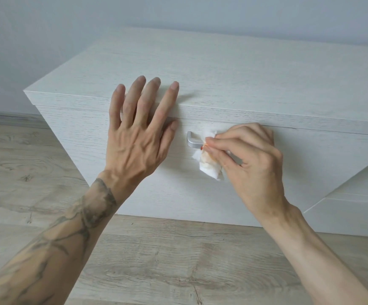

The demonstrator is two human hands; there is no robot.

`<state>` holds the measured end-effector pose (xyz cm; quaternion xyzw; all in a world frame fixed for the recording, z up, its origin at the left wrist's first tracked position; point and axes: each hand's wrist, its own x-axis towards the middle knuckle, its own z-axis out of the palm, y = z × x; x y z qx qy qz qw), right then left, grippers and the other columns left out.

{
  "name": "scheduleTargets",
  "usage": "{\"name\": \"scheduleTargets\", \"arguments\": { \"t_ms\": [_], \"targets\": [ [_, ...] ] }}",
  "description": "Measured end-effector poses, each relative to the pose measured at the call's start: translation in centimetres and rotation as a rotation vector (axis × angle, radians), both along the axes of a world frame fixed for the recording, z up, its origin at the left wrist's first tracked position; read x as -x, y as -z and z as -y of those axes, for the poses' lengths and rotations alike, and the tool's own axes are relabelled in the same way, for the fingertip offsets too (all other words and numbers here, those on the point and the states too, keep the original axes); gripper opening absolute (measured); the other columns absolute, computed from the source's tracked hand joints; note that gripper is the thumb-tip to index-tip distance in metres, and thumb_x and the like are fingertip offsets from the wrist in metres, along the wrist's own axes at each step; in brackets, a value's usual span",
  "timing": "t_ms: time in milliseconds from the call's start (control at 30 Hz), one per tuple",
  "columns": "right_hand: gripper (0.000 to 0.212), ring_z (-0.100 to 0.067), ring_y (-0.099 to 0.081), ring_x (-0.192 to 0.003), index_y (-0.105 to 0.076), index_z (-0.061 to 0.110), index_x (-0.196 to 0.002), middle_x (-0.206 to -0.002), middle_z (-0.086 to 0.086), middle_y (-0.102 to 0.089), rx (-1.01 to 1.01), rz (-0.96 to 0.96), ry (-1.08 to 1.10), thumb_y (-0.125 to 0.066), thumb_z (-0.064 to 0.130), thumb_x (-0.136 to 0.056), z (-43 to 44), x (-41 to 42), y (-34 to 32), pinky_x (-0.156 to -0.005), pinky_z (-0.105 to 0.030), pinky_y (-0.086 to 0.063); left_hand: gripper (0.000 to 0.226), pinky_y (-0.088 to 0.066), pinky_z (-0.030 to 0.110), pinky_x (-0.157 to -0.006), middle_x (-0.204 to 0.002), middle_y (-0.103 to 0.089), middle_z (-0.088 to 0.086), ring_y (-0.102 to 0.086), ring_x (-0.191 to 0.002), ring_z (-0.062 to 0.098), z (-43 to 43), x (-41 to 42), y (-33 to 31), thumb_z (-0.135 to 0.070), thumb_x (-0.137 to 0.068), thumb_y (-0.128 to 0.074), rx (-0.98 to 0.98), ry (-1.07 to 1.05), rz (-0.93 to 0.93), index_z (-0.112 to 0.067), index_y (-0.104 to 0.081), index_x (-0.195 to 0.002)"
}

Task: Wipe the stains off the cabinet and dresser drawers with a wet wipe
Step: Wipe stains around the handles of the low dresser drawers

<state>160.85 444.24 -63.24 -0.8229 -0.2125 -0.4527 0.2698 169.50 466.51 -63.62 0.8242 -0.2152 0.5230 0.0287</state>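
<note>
White wood-grain dresser stands against a pale wall on a grey plank floor. Open floor lies to the left of its near corner and in front of it. One drawer front shows, carrying one silver handle. The left hand lies flat over the top's front edge, fingers straight and spread, grasping nothing. The right hand pinches one crumpled, orange-stained wet wipe between thumb and fingertips. The wipe is pressed on the handle's right part, just under the seam below the top. One second white unit sits lower, close beside the dresser's right end.
</note>
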Motion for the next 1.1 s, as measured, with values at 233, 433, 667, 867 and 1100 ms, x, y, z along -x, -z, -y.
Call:
{"name": "scheduleTargets", "arguments": {
  "t_ms": [233, 433, 667, 867, 1100],
  "targets": [
    [0.006, -0.022, -0.067, -0.090, -0.084, 0.010, -0.096, -0.093, -0.001, -0.076, -0.046, -0.006, 0.060, -0.085, 0.014, -0.092, 0.0, 0.6, 0.1, -0.081, -0.045, -0.051, 0.057, -0.003, 0.050, -0.129, -0.159, -0.038, 0.017, -0.027, -0.151, 0.037, 0.5, -0.9, 1.0, -0.042, -0.111, -0.034, 0.044, -0.012, 0.039, -0.020, -0.025, -0.163],
    [0.004, -0.022, -0.067, -0.088, -0.082, 0.013, -0.097, -0.094, 0.004, -0.076, -0.028, -0.004, 0.092, -0.080, 0.016, -0.096, -0.5, 1.0, -1.0, -0.083, -0.044, -0.046, 0.057, -0.004, 0.051, -0.129, -0.158, -0.035, 0.015, -0.027, -0.151, 0.037, 0.4, -1.0, 1.1, -0.042, -0.111, -0.033, 0.035, 0.000, 0.044, -0.020, -0.025, -0.163],
    [0.013, -0.016, -0.071, -0.095, -0.079, 0.007, -0.097, -0.103, -0.001, -0.075, -0.103, -0.007, 0.102, -0.068, 0.001, -0.098, -2.8, 1.1, -1.1, -0.090, -0.037, -0.053, 0.057, -0.006, 0.052, -0.128, -0.157, -0.038, 0.016, -0.028, -0.151, 0.038, 0.4, -0.9, 1.1, -0.042, -0.111, -0.034, 0.037, -0.011, 0.038, -0.019, -0.026, -0.163],
    [0.012, -0.023, -0.073, -0.101, -0.082, 0.010, -0.104, -0.111, -0.003, -0.077, -0.017, 0.035, 0.141, -0.082, 0.016, -0.094, -2.6, 1.3, 1.1, -0.095, -0.037, -0.047, 0.057, -0.007, 0.052, -0.128, -0.157, -0.042, 0.017, -0.026, -0.151, 0.036, 0.3, -0.8, 1.0, -0.043, -0.111, -0.034, 0.026, -0.014, 0.021, -0.019, -0.027, -0.163],
    [0.005, -0.018, -0.071, -0.091, -0.083, 0.012, -0.095, -0.101, 0.001, -0.078, -0.053, -0.005, 0.091, -0.082, 0.015, -0.092, -2.1, 0.7, 0.5, -0.089, -0.034, -0.044, 0.057, -0.009, 0.053, -0.128, -0.155, -0.043, 0.017, -0.029, -0.150, 0.037, 0.4, -1.1, 1.1, -0.043, -0.111, -0.035, 0.036, -0.012, 0.040, -0.019, -0.029, -0.162]
  ]
}}
